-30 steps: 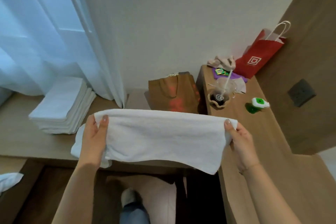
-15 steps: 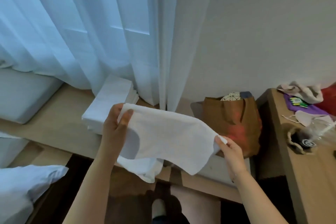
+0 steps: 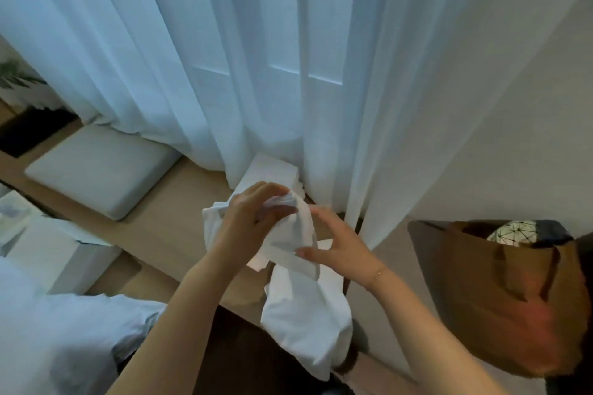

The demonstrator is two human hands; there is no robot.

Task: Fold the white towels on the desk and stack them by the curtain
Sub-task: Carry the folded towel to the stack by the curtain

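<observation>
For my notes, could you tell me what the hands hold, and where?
The left hand grips the towel by its bunched top; the right hand touches it just below.

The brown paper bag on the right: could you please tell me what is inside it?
At the open top of the brown paper bag a rounded white thing with a black geometric line pattern shows, with something dark beside it. The bag's walls hide everything lower down.

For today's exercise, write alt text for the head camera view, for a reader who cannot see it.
A person's left hand grips the bunched top of a white towel while the right hand touches it with open fingers. Behind them, a stack of folded towels sits by the sheer curtain, a brown paper bag at right.
</observation>
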